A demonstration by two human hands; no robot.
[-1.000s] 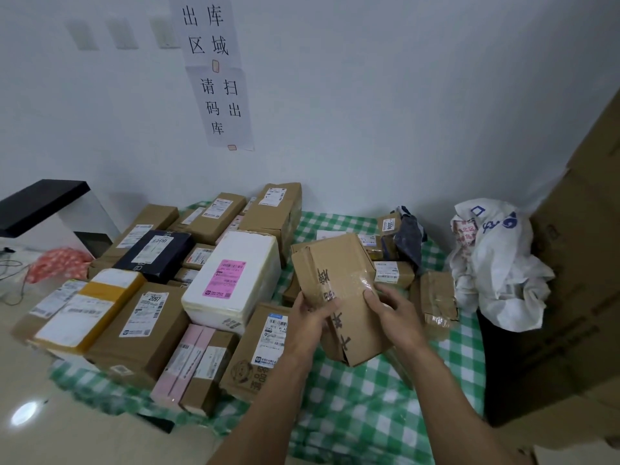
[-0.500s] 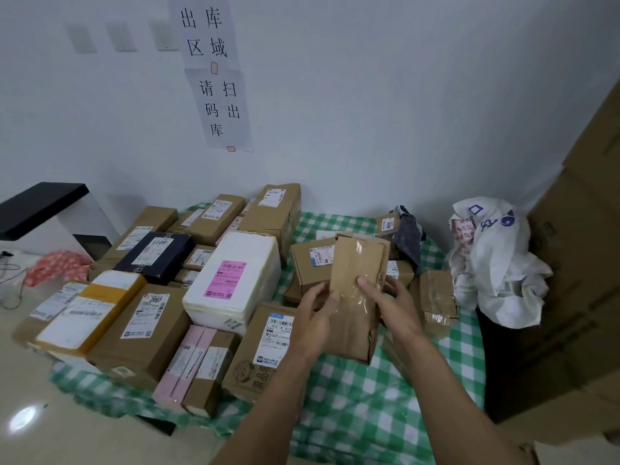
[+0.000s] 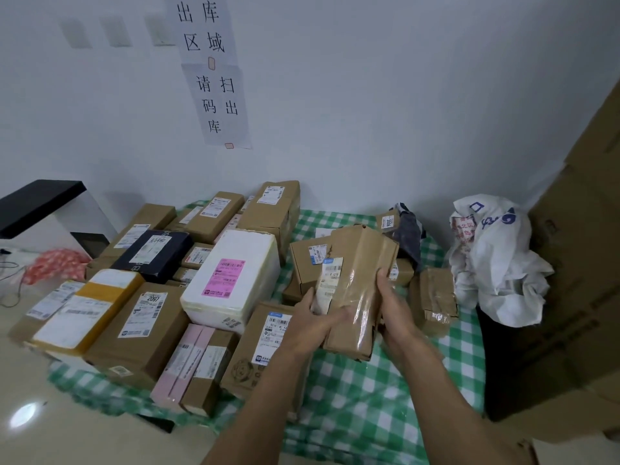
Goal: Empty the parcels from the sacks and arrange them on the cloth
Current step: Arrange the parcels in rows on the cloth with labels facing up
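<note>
Both hands are on one parcel here. The left hand [image 3: 312, 325] cups the lower left corner of the taped brown parcel [image 3: 359, 273], fingers wrapped underneath and out of sight. The right hand [image 3: 394, 308] clamps the right edge, thumb pressed on the glossy tape. The parcel is held up off the green checked cloth [image 3: 352, 397], standing on end and leaning slightly, its white shipping label facing left.

Just behind it sits a flat brown box [image 3: 305, 263], and just beside the right wrist lies a small crumpled taped parcel [image 3: 432, 297]. Under the left forearm is a labelled carton [image 3: 268, 340], resting on the cloth. Left of that, the white foam box [image 3: 235, 276] with its pink label sits on top of other parcels, with a dark navy box [image 3: 154, 253] further left among rows of brown cartons.

Off to the right, a rumpled white sack [image 3: 496, 263] slumps at the edge of the cloth against tall cardboard cartons [image 3: 587, 263]. On the wall, a paper sign [image 3: 218, 82] with printed characters.
</note>
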